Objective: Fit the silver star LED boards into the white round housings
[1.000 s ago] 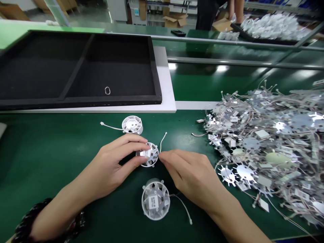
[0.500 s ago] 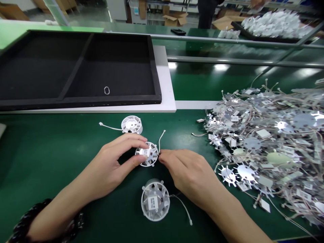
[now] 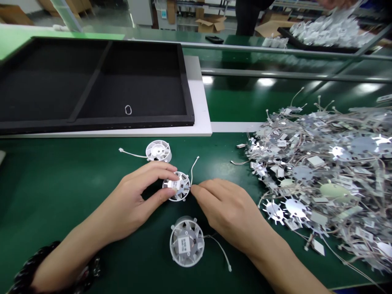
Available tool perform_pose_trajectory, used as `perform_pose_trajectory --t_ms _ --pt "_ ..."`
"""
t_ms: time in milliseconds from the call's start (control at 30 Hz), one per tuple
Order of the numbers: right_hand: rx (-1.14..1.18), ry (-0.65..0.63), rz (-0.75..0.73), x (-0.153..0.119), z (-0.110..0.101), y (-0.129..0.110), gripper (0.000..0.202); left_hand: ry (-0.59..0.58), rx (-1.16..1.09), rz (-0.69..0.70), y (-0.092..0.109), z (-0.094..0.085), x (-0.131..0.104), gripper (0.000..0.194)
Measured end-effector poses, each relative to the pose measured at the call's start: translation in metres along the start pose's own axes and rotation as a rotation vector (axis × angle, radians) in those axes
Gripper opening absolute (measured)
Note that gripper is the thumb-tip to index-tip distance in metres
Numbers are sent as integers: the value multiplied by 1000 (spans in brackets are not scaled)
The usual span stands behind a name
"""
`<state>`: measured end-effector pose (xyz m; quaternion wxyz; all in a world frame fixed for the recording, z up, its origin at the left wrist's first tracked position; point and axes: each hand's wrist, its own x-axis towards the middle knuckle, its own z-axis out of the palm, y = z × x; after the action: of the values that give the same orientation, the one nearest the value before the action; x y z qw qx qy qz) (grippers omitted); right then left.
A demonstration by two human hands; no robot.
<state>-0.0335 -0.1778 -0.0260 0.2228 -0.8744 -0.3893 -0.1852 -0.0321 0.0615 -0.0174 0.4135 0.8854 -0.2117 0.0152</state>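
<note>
My left hand grips a small round white fan by its rim, thumb and fingers on opposite sides of the label. My right hand is closed at the fan's right edge, its fingertips pinched on the thin white cable, whose plug end sticks up and away. Just where the cable enters the rim is hidden by my fingertips. A second labelled fan lies nearer me, its cable trailing right. Behind my left hand sits another white fan with its cable stretched left.
On the right spreads a big heap of silvery spoked discs with cables. A black divided tray rests on a white board at the back left. Beyond a rail are a phone, a heap of white parts and another person's hand.
My hands stay at the same fan, with the right fingertips shifted slightly at its edge. Across the rail, the other person's hand has moved right, over the white heap. The whole view has shifted slightly.
</note>
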Motion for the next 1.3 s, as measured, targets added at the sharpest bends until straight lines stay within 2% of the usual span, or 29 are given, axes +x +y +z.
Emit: perform_pose_trajectory --t_ms 133,367,533,700,933,1067,1167,1233,1300 --pt "-100 3 -74 4 -5 -2 38 -12 16 4 0 -2 1 14" --pt "-92 -24 -63 3 -5 -2 37 -33 89 53 -1 -4 2 14" --pt "-46 -25 -19 2 -2 -1 36 -88 214 191 -4 0 0 33" --pt "8 -23 15 1 -1 0 40 -145 312 288 -11 0 2 24" --pt "27 -23 30 0 2 3 35 -148 407 346 -12 3 3 30" --pt "43 -32 45 -2 3 5 34 -136 345 304 -17 7 1 31" --pt "72 -58 64 -2 1 7 29 -107 287 248 -19 6 2 40" --pt "78 -54 66 -2 -1 9 25 -68 313 276 -16 1 3 42" --pt "86 -24 72 -1 -4 11 22 7 357 366 -10 -7 4 30"
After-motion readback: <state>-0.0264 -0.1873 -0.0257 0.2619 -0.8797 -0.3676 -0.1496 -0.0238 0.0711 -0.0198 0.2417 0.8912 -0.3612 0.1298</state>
